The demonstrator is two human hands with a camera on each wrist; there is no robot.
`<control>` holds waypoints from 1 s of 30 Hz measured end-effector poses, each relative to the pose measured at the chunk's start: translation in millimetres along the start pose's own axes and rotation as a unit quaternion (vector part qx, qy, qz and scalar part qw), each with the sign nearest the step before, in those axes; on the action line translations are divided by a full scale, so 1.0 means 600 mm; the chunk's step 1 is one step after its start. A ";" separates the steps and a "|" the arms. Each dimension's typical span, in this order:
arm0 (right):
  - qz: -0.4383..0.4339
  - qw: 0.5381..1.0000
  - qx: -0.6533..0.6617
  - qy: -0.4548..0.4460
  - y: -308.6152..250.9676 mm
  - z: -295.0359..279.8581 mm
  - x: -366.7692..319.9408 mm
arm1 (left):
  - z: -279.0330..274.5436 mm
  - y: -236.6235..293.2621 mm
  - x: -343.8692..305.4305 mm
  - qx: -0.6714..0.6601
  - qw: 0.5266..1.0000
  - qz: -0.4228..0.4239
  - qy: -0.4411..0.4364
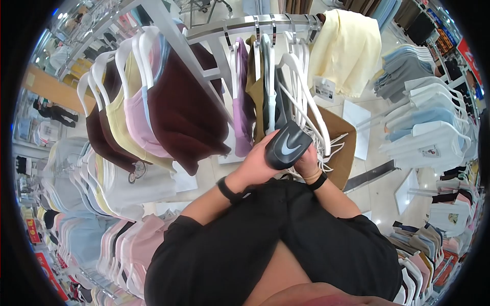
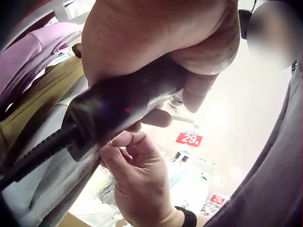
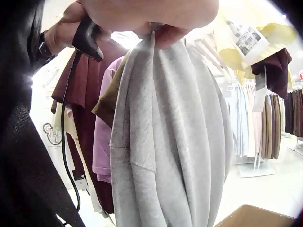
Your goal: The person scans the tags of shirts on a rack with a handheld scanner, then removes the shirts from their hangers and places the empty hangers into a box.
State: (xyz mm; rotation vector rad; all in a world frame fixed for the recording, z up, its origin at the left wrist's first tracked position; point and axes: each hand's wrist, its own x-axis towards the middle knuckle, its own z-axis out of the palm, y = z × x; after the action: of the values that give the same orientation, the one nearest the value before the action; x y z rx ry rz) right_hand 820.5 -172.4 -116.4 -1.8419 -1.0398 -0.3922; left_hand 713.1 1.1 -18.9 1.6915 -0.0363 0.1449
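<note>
My left hand (image 1: 255, 166) grips the handle of a black corded barcode scanner (image 1: 289, 145), its wide head facing up in the head view. In the left wrist view the cable leaves the handle's lower end, and the fingers wrap round the scanner (image 2: 125, 106). Close beside and partly behind the scanner is my right hand (image 1: 307, 162). Its fingertips (image 3: 168, 37) pinch the gathered top of a light grey garment (image 3: 175, 127), which hangs down in folds. Purple (image 1: 242, 102) and olive (image 1: 253, 76) garments hang just left of the hands.
A metal rail (image 1: 250, 21) runs ahead, with white hangers (image 1: 301, 76) and a tagged pale yellow garment (image 1: 344, 51) on it. Below stands a cardboard box (image 1: 346, 145) holding loose white hangers. Dark brown garments (image 1: 178, 112) hang on the left; more clothes racks stand all around.
</note>
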 end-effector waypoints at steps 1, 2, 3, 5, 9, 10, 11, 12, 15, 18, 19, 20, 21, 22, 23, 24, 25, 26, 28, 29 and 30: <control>0.000 1.000 -0.010 -0.014 0.001 -0.002 0.006 | 0.000 -0.007 -0.002 0.015 1.000 0.006 -0.002; 0.001 0.999 -0.019 -0.028 0.002 -0.004 0.010 | 0.000 -0.013 -0.005 0.031 0.999 0.010 -0.005; 0.002 0.999 -0.028 -0.042 -0.001 -0.007 0.014 | -0.001 -0.015 -0.007 0.025 1.000 0.001 -0.012; 0.053 0.998 0.004 -0.013 -0.014 -0.015 0.024 | -0.005 -0.019 -0.012 0.014 0.999 -0.018 -0.026; 0.089 0.993 0.068 -0.022 -0.021 -0.032 0.049 | -0.013 -0.036 -0.030 0.018 0.998 -0.038 -0.041; 0.123 0.987 0.102 -0.030 -0.015 -0.032 0.055 | -0.015 -0.027 -0.035 0.014 0.998 -0.042 -0.044; 0.156 0.977 0.137 -0.039 -0.007 -0.031 0.061 | -0.017 -0.022 -0.038 0.011 0.998 -0.046 -0.047; 0.190 0.966 0.171 -0.048 -0.006 -0.031 0.072 | -0.019 -0.028 -0.042 0.003 0.997 -0.047 -0.056; 0.101 0.990 0.090 -0.039 -0.010 -0.025 0.107 | -0.018 -0.040 -0.049 -0.020 0.996 -0.053 -0.071; 0.114 0.988 0.066 -0.085 -0.020 -0.021 0.128 | -0.016 -0.027 -0.057 -0.036 0.996 -0.057 -0.054; 0.112 0.988 0.070 -0.080 -0.019 -0.017 0.126 | -0.016 -0.025 -0.060 -0.036 0.997 -0.055 -0.048; 0.109 0.989 0.073 -0.074 -0.017 -0.013 0.124 | -0.015 -0.024 -0.061 -0.037 0.997 -0.054 -0.043; 0.154 0.981 0.088 -0.083 -0.021 -0.012 0.116 | -0.016 -0.026 -0.062 -0.035 0.997 -0.051 -0.042; 0.145 0.981 0.086 -0.093 -0.021 -0.013 0.116 | -0.017 -0.032 -0.065 -0.034 0.997 -0.049 -0.039; 0.137 0.981 0.084 -0.105 -0.024 -0.014 0.114 | -0.016 -0.038 -0.069 -0.033 0.998 -0.049 -0.037; 0.131 0.981 0.082 -0.115 -0.027 -0.015 0.110 | -0.016 -0.041 -0.073 -0.025 0.997 -0.057 -0.038; 0.155 0.978 0.088 -0.110 -0.026 -0.014 0.105 | -0.016 -0.044 -0.075 -0.016 0.997 -0.064 -0.040; 0.175 0.974 0.103 -0.102 -0.027 -0.015 0.102 | -0.016 -0.046 -0.075 -0.006 0.997 -0.070 -0.042; 0.214 0.964 0.135 -0.086 -0.030 -0.018 0.096 | -0.010 -0.042 -0.077 -0.016 0.998 -0.051 -0.017; 0.199 0.967 0.131 -0.092 -0.026 -0.018 0.090 | -0.007 -0.039 -0.079 -0.021 0.999 -0.042 -0.005; 0.184 0.970 0.126 -0.096 -0.022 -0.019 0.085 | -0.006 -0.036 -0.078 -0.026 0.999 -0.038 -0.011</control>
State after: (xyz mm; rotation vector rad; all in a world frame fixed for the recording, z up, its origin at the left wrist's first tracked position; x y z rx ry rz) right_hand 842.2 -154.6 -70.2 -1.8134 -0.8064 0.1373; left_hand 668.9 4.5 -45.5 1.6407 0.0076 0.0686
